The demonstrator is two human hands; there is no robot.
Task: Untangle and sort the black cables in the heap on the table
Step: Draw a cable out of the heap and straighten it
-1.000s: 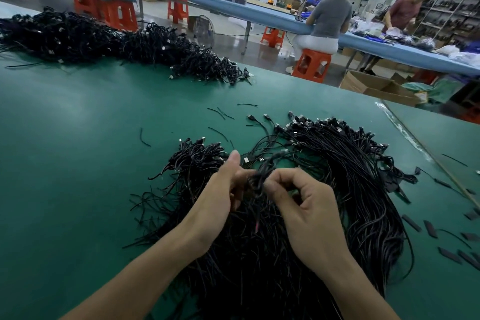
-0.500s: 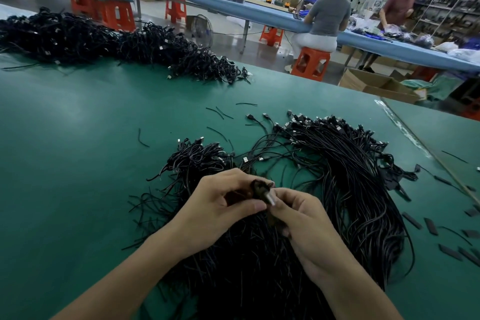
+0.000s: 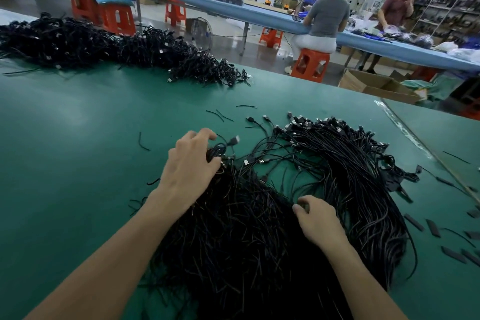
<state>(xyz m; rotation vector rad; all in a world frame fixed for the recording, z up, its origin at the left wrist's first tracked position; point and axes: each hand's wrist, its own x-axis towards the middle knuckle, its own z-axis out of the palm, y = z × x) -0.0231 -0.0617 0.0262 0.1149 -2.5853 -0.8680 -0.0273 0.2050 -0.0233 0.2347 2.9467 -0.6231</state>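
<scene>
Heap of black cables (image 3: 246,254) lies at 6 o'clock on the green table (image 3: 78,125). Left hand (image 3: 192,166) grips a small bunch at its 11 o'clock; right hand (image 3: 318,219) pinches strands near the centre. Cables seem light, limp, easily snagging; better hold near plugs (image 3: 235,140).

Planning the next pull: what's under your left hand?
The left hand grips a small cable bunch at the heap's left side; one plug pokes out beyond the fingers. The palm hides the rest.
</scene>
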